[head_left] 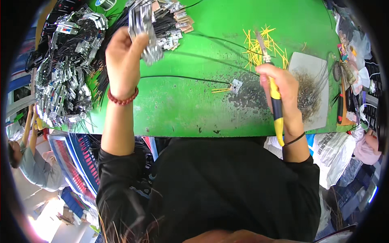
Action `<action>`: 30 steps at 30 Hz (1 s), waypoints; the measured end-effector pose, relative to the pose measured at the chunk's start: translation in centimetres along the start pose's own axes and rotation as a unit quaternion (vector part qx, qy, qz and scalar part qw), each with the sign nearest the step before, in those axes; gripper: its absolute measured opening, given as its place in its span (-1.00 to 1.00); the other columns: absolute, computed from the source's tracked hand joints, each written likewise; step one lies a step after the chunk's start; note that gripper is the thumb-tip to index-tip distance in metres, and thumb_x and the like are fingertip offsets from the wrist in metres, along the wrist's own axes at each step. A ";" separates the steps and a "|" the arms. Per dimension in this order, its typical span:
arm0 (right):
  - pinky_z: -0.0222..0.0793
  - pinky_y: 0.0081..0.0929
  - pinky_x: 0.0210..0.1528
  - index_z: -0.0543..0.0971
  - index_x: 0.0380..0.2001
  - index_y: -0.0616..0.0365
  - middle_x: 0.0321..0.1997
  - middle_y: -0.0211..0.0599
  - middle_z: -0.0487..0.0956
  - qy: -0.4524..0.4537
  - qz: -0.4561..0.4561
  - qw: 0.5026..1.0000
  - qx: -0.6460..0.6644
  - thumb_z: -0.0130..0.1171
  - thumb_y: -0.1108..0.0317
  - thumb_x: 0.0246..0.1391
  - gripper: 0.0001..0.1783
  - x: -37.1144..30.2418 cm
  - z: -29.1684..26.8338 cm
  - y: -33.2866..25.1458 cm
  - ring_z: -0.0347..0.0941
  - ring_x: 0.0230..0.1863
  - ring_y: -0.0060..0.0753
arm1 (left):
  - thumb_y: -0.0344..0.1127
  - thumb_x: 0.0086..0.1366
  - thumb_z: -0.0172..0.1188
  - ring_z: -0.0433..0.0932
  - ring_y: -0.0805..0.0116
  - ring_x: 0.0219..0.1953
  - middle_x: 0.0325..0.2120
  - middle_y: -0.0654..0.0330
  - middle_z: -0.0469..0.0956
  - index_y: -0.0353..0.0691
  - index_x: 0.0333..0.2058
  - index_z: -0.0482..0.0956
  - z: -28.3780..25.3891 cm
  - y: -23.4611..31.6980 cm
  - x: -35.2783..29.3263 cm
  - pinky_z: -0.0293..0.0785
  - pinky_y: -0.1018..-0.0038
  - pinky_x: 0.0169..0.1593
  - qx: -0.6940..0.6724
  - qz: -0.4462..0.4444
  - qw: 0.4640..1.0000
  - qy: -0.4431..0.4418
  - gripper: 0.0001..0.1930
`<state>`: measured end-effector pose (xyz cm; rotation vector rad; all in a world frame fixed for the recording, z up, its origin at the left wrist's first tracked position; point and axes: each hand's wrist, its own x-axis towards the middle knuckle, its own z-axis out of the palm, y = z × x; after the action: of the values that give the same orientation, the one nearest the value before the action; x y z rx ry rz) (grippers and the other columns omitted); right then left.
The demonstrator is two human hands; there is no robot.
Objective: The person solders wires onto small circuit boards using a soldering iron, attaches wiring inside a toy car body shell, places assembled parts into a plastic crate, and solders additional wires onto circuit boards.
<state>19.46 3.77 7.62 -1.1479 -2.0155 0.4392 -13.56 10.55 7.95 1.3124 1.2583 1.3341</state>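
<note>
My left hand [123, 60] is raised at the back left of the table, its thumb and fingers closed on a shiny, motion-blurred metal part [142, 22]. In my right hand [287, 87] is a soldering iron [276, 106] with a yellow and black handle, its tip [260, 40] pointing away from me over a loose heap of yellow wires [253, 56]. Between my hands a small circuit board [236, 86] lies on the green table [178, 109]. A long black cable and short yellow wires run from its left side.
Heaped metal-ended cables [67, 69] cover the left side. More small boards with black cables [174, 34] lie behind my left hand. A solder spool [106, 4] stands at the far left. A stained grey sheet [310, 87] and tools [340, 97] lie at right. Another person [36, 162] is at left.
</note>
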 end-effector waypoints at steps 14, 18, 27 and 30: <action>0.38 -0.61 -0.42 0.45 -0.11 0.15 -0.40 -0.33 0.51 0.008 0.126 0.968 0.216 0.09 0.63 0.12 -0.73 -5.2 5.8 0.5 0.45 -0.50 -0.59 | -0.51 -0.04 0.33 0.50 0.10 -0.03 -0.11 0.10 0.57 -0.21 -0.06 0.56 4.7 -0.1 -5.8 0.33 0.24 0.10 0.435 0.241 0.858 -0.129 -0.53; 0.35 -0.63 -0.46 0.46 -0.10 0.13 -0.51 -0.41 0.50 0.038 0.136 0.951 0.276 0.13 0.65 0.07 -0.68 -4.9 5.9 -0.1 0.43 -0.53 -0.63 | -0.46 0.04 0.29 0.59 0.14 -0.25 -0.31 0.10 0.61 -0.23 -0.19 0.58 10.9 0.6 -7.0 0.45 0.29 -0.10 0.314 0.128 0.865 -0.370 -0.71; 0.37 -0.67 -0.36 0.43 -0.05 0.15 -0.48 -0.38 0.55 0.067 0.154 0.960 0.226 0.16 0.64 0.06 -0.63 -6.2 5.4 1.2 0.45 -0.46 -0.66 | -0.51 0.10 0.28 0.62 0.17 -0.38 -0.38 0.07 0.63 -0.29 -0.35 0.62 11.5 -1.5 -8.2 0.52 0.44 -0.31 0.204 0.075 0.932 -0.289 -0.89; 0.38 -0.67 -0.36 0.46 -0.05 0.13 -0.45 -0.35 0.58 0.076 0.136 0.955 0.251 0.15 0.68 0.02 -0.60 -5.6 6.2 0.9 0.47 -0.45 -0.68 | -0.42 0.08 0.27 0.55 0.13 -0.43 -0.42 0.17 0.56 -0.18 -0.39 0.55 12.2 -2.5 -8.3 0.49 0.30 -0.41 0.214 0.174 0.915 -0.296 -0.90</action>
<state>17.02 -0.03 0.50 -1.0926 -1.4943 0.9145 -0.99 3.72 3.70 2.1344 0.9318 0.7819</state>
